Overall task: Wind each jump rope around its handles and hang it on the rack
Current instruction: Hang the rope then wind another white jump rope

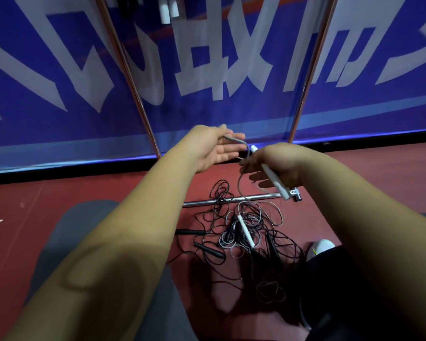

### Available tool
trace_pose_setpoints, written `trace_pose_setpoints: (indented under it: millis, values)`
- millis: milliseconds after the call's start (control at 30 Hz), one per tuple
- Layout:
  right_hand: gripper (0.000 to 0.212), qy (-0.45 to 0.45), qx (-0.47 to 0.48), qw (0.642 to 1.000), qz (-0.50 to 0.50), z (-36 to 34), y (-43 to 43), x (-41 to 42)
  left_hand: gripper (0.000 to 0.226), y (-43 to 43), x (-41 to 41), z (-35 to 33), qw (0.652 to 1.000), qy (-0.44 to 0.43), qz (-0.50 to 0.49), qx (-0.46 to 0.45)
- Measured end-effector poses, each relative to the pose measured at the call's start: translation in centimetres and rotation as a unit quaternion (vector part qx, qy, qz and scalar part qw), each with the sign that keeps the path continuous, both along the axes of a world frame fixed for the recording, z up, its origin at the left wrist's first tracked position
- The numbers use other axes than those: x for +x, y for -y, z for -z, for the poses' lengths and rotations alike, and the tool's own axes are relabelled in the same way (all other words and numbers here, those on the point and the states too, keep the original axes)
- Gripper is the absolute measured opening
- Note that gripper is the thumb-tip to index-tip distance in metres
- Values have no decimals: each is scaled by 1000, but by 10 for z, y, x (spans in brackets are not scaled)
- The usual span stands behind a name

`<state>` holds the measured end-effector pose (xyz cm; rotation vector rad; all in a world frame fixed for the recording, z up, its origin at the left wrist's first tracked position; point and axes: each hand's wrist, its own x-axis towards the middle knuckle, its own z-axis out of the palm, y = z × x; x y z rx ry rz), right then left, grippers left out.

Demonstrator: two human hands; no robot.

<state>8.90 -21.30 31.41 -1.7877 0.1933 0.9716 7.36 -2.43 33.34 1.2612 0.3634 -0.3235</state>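
My right hand [276, 166] grips a white jump-rope handle [273, 179] that slants down to the right. Its grey cord [234, 140] loops from the handle's top over my left hand [217, 148], whose palm faces up with the fingers nearly straight. The cord also hangs down toward a tangled pile of ropes [246, 232] on the red floor, where a second white handle [245, 231] and several black handles [209, 249] lie. The chrome rack [130, 77] stands behind, its uprights leaning outward. Wound white handles [167, 11] hang at the top.
A chrome base bar of the rack [231, 200] lies on the floor just beyond the pile. A blue banner with large white characters [207, 70] forms the wall behind. My knee in grey cloth [89, 217] is at left, a white shoe [321, 247] at right.
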Motion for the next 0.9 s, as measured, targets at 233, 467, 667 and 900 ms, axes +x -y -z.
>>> trace_pose_setpoints:
  millis: [233,467,667,900]
  values:
    - [21,91,68,994,-9,-5,-9,-5,49,-18,9,5,991,-17,-102,-81]
    - [14,140,187,959,160,-21,-14,-4,38,-11,-6,10,976,-102,103,163]
    - [20,131,312,901,271,-22,-9,8,26,-4,-19,19,893,-62,289,338]
    - [22,75,172,952,243,-6,-6,14,25,-2,-14,9,963,-59,166,204]
